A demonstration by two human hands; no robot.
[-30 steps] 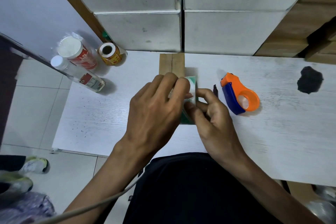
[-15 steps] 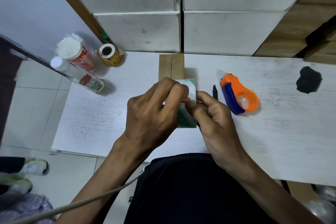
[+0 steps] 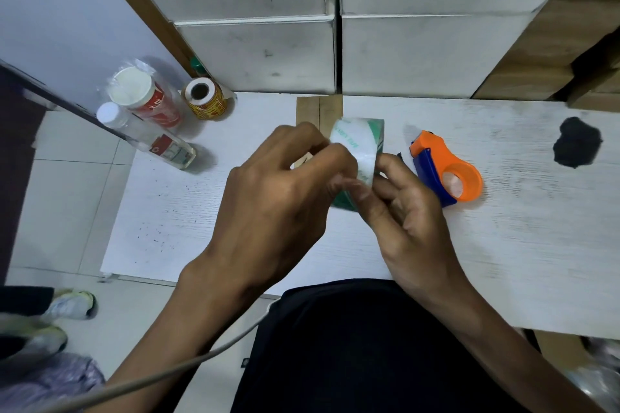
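Head view: left hand [image 3: 275, 198] and right hand [image 3: 409, 211] pinch a glossy, green-printed tape roll [image 3: 362, 144].

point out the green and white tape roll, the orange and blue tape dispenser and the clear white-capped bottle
green and white tape roll [image 3: 360, 144]: head view, outer wrap
orange and blue tape dispenser [image 3: 443, 166]: head view, orange body
clear white-capped bottle [image 3: 147, 136]: head view, clear middle

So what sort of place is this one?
Probably a small packing or shipping workstation: a tape roll is held over a white table, an orange-and-blue tape dispenser lies beside it, and stacked white cartons stand behind.
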